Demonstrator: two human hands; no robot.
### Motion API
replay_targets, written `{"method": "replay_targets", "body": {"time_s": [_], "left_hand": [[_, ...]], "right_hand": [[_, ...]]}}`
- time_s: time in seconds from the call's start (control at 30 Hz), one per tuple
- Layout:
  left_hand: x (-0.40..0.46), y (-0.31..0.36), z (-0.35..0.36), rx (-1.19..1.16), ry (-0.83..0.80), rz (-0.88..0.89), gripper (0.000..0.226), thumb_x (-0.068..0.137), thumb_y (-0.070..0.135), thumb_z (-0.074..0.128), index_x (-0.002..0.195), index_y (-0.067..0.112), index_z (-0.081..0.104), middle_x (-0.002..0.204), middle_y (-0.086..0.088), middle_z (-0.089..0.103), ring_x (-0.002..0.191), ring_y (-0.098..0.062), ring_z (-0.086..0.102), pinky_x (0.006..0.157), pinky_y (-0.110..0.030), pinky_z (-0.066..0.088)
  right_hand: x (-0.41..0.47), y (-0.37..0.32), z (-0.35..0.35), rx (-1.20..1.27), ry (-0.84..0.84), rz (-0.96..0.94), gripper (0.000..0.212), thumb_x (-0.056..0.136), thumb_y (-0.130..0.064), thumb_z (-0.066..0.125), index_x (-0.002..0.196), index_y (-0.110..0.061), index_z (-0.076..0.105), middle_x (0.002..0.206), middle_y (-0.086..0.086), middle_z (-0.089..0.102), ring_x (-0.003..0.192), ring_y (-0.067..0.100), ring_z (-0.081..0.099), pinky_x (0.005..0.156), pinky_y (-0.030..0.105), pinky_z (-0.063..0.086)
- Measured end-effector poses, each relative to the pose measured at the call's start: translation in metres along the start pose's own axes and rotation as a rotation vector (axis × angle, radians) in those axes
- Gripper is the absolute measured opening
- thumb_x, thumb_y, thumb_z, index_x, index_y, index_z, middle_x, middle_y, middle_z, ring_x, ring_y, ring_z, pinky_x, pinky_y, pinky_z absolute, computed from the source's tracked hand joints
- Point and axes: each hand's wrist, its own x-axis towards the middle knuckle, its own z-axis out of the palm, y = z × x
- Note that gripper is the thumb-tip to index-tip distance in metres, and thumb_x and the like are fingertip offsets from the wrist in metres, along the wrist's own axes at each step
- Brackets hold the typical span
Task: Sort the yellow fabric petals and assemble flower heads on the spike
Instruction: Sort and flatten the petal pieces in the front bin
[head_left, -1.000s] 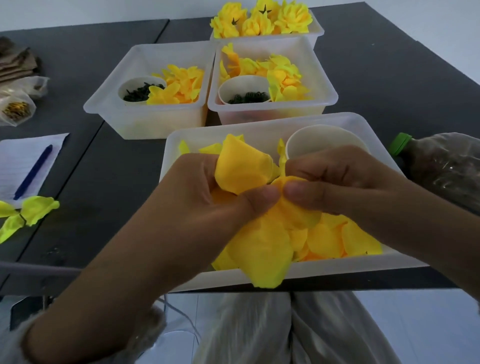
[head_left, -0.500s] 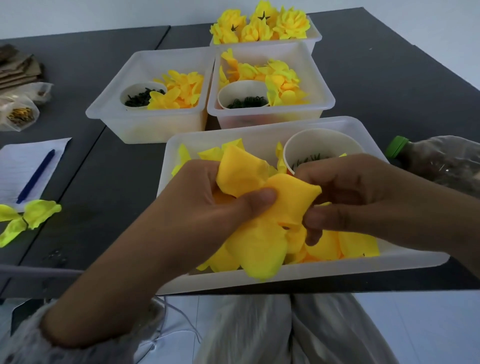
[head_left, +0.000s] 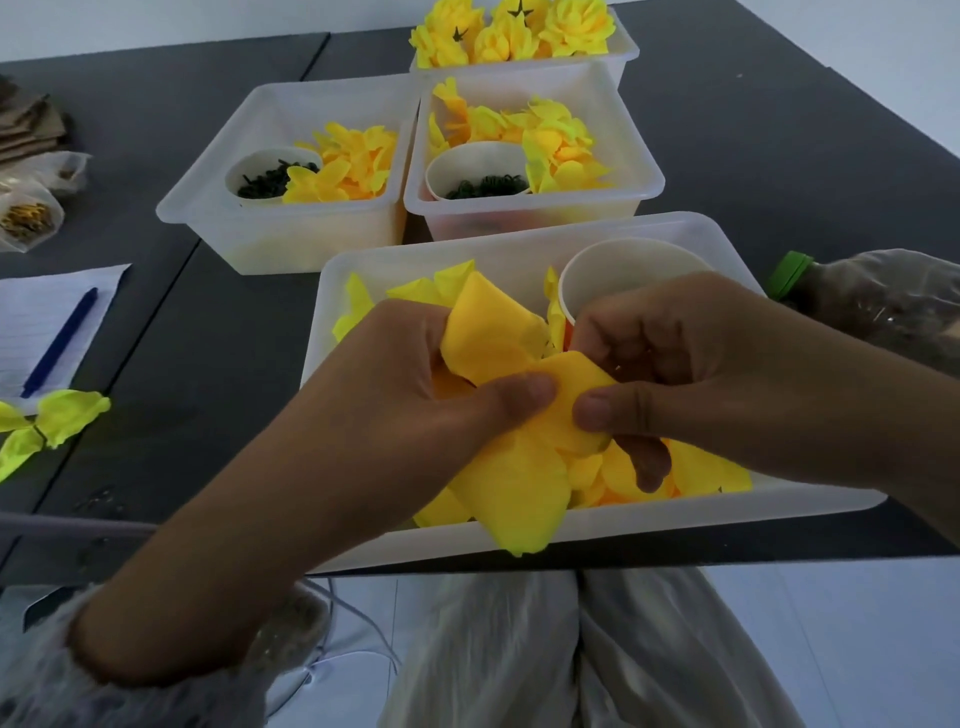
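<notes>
Over the near white bin (head_left: 623, 519), my left hand (head_left: 405, 384) grips a bunch of large yellow fabric petals (head_left: 493, 343), thumb pressed on top. My right hand (head_left: 691, 364) pinches one petal (head_left: 576, 395) of that bunch between thumb and fingers. Loose yellow petals (head_left: 696, 467) lie in the bin beneath the hands. A white paper cup (head_left: 623, 265) stands in the bin's far right corner, behind my right hand. No spike shows; the petals and hands hide it.
Two more bins hold petals and cups of dark green pieces: a left one (head_left: 218, 218) and a right one (head_left: 644, 171). A far bin (head_left: 626, 49) holds finished yellow flower heads. A green-capped bottle (head_left: 883, 301) lies at right. Paper with a blue pen (head_left: 57, 343) and yellow-green petals (head_left: 47, 421) lie left.
My right hand let a petal spread wide, then closed back beside the left thumb and now pinches its edge. The left hand kept its grip on the bunch.
</notes>
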Motion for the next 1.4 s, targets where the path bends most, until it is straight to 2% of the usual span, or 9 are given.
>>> {"method": "replay_targets", "body": {"time_s": [0.27, 0.4, 0.5, 0.57, 0.8, 0.93, 1.03, 1.17, 1.4], "left_hand": [[0.003, -0.004, 0.008, -0.153, -0.122, -0.021, 0.021, 0.080, 0.034, 0.058, 0.081, 0.019, 0.073, 0.080, 0.002, 0.075, 0.073, -0.008, 0.071, 0.062, -0.017, 0.055], [0.001, -0.005, 0.011, -0.106, -0.001, -0.010, 0.040, 0.084, 0.045, 0.048, 0.097, 0.013, 0.068, 0.087, -0.017, 0.068, 0.078, -0.033, 0.064, 0.065, -0.047, 0.056], [-0.003, -0.003, 0.010, 0.080, 0.254, 0.134, 0.035, 0.088, 0.051, 0.046, 0.118, 0.036, 0.056, 0.109, 0.014, 0.060, 0.103, -0.004, 0.059, 0.075, -0.021, 0.053], [-0.005, 0.000, 0.008, 0.342, 0.339, 0.234, 0.030, 0.084, 0.056, 0.054, 0.112, 0.044, 0.055, 0.115, 0.019, 0.051, 0.114, -0.004, 0.049, 0.085, -0.011, 0.040], [0.002, -0.001, 0.015, 0.526, 0.300, 0.272, 0.006, 0.084, 0.039, 0.061, 0.087, 0.034, 0.064, 0.070, 0.021, 0.057, 0.076, 0.005, 0.054, 0.065, -0.005, 0.037], [0.014, -0.013, 0.010, 0.242, 0.332, 0.059, 0.020, 0.092, 0.034, 0.051, 0.084, 0.022, 0.064, 0.069, 0.011, 0.062, 0.067, -0.002, 0.057, 0.064, -0.013, 0.046], [0.021, -0.018, 0.004, -0.188, 0.262, -0.181, 0.021, 0.094, 0.024, 0.054, 0.086, 0.013, 0.070, 0.086, -0.012, 0.071, 0.086, -0.028, 0.066, 0.087, -0.052, 0.054], [0.022, -0.021, 0.003, -0.221, 0.170, -0.129, 0.033, 0.075, 0.045, 0.058, 0.091, 0.020, 0.072, 0.084, 0.002, 0.075, 0.084, -0.014, 0.071, 0.079, -0.030, 0.058], [0.025, -0.040, -0.044, -0.458, 0.469, -0.154, 0.033, 0.075, 0.038, 0.061, 0.098, 0.018, 0.073, 0.096, -0.003, 0.076, 0.089, -0.020, 0.073, 0.069, -0.031, 0.059]], "right_hand": [[0.001, -0.002, 0.008, -0.098, 0.172, -0.064, 0.032, 0.084, -0.050, 0.056, 0.069, -0.022, 0.062, 0.052, 0.001, 0.059, 0.038, 0.010, 0.056, 0.039, 0.016, 0.044], [0.006, 0.000, 0.008, -0.086, 0.289, -0.077, 0.036, 0.082, -0.051, 0.053, 0.057, -0.026, 0.058, 0.046, -0.007, 0.052, 0.041, 0.002, 0.053, 0.041, 0.009, 0.040], [0.008, 0.005, 0.011, -0.031, 0.401, -0.058, 0.041, 0.080, -0.047, 0.051, 0.051, -0.019, 0.049, 0.040, -0.010, 0.042, 0.037, -0.001, 0.045, 0.040, 0.005, 0.034], [0.009, 0.008, 0.014, -0.040, 0.444, -0.048, 0.042, 0.079, -0.048, 0.050, 0.054, -0.014, 0.051, 0.040, -0.010, 0.044, 0.037, 0.000, 0.046, 0.040, 0.005, 0.034], [0.012, 0.012, 0.023, 0.014, 0.410, -0.034, 0.049, 0.086, -0.058, 0.049, 0.071, -0.013, 0.063, 0.054, 0.005, 0.056, 0.045, 0.008, 0.052, 0.045, 0.014, 0.045], [0.007, 0.017, 0.020, -0.008, 0.362, 0.022, 0.058, 0.074, -0.057, 0.054, 0.070, 0.000, 0.057, 0.051, 0.002, 0.045, 0.046, 0.004, 0.044, 0.046, 0.016, 0.039], [0.001, 0.020, 0.020, -0.051, 0.414, 0.057, 0.053, 0.074, -0.058, 0.055, 0.063, -0.007, 0.051, 0.050, -0.003, 0.039, 0.046, 0.004, 0.039, 0.046, 0.015, 0.037], [-0.003, 0.020, 0.025, -0.186, 0.465, 0.036, 0.048, 0.082, -0.052, 0.057, 0.059, -0.012, 0.048, 0.049, 0.002, 0.037, 0.045, 0.008, 0.038, 0.045, 0.018, 0.035], [-0.023, 0.022, 0.014, -0.278, 0.532, 0.103, 0.041, 0.070, -0.062, 0.053, 0.061, -0.022, 0.055, 0.052, -0.003, 0.050, 0.051, 0.009, 0.050, 0.048, 0.014, 0.040]]}}
